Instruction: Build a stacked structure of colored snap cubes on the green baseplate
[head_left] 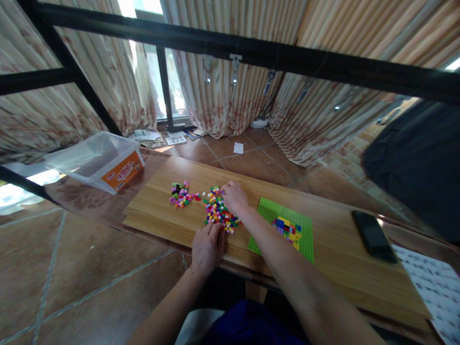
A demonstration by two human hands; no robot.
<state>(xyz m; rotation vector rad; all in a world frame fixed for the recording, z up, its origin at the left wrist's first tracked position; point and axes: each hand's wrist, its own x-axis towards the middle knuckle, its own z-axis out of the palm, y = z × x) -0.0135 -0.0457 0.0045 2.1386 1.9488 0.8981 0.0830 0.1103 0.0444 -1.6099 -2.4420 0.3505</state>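
A loose pile of small colourful toy building bricks (216, 209) lies on the wooden board. My left hand (207, 248) is at the pile's near edge, fingers curled together with the tips among the bricks. At the far right side of the pile, my right hand (235, 197) reaches down with fingers bent and pinched. Whatever either hand grips is too small or hidden to name. Under my right forearm is a green studded baseplate (264, 208), partly covered by the arm. A multicoloured patch of bricks (287, 229) is set on it.
A smaller brick cluster (181, 195) lies left of the main pile on the wooden board (154, 206). Beyond the board's left end stands a clear plastic box (89, 163) with an orange label. A black phone (373, 235) and a printed sheet (431, 287) lie at the right.
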